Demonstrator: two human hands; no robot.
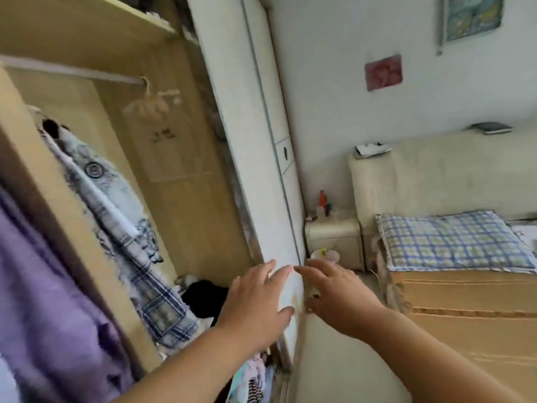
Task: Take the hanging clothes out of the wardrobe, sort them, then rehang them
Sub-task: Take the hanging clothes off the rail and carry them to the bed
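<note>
The wooden wardrobe [186,205] stands open on the left, with a pale rail [72,69] across its top. One bare hanger [152,101] hangs at the rail's right end. A grey and blue checked garment [122,228] slants down inside, and purple cloth [43,301] fills the near left. Dark clothing [203,295] lies on the wardrobe floor. My left hand [255,303] and my right hand [337,298] are both spread, fingers apart, at the lower edge of the white sliding door [261,170]. Neither hand holds anything.
A bed with a checked blue pillow [447,242] and a tan mat [479,315] lies on the right. A small cream nightstand [334,237] with bottles stands by the wall. More patterned clothes [255,379] lie below my left forearm.
</note>
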